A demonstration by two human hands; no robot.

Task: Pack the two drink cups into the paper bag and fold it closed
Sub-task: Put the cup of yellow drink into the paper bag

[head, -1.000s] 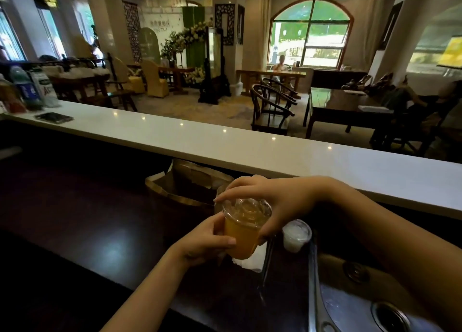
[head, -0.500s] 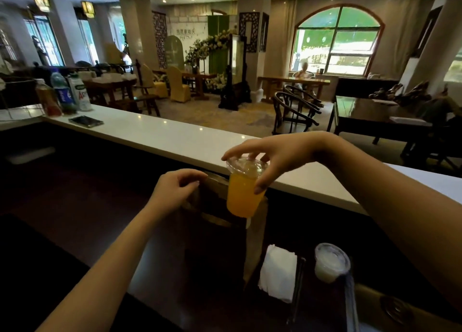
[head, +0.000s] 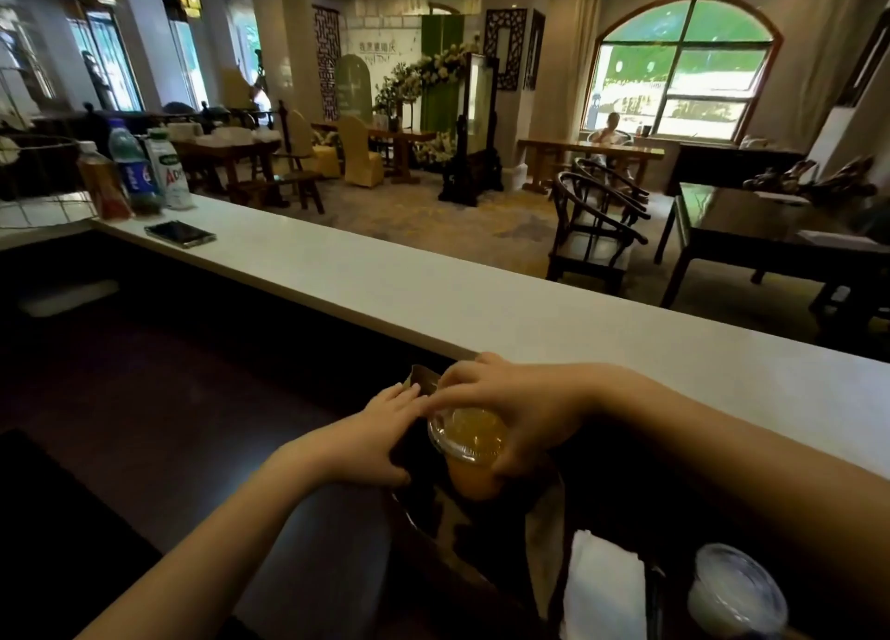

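Nearest us, right of and below the grip, stands the white drink cup (head: 737, 593), a white napkin (head: 604, 586) just beside it. Our right hand (head: 525, 413) pinches the orange drink cup (head: 469, 451) by its lid rim, over the paper bag (head: 424, 381) mouth. Our left hand (head: 371, 439) presses the bag's left edge, fingers closed on it. Beyond runs the white counter (head: 481, 302), bearing a phone (head: 179, 233) and bottles (head: 132, 172).

We work at a dark counter (head: 159, 413). On it, below our grip, stands the paper bag (head: 544, 509); nearer us and right of the grip lie a white napkin (head: 604, 591) and a milky cup (head: 737, 596).
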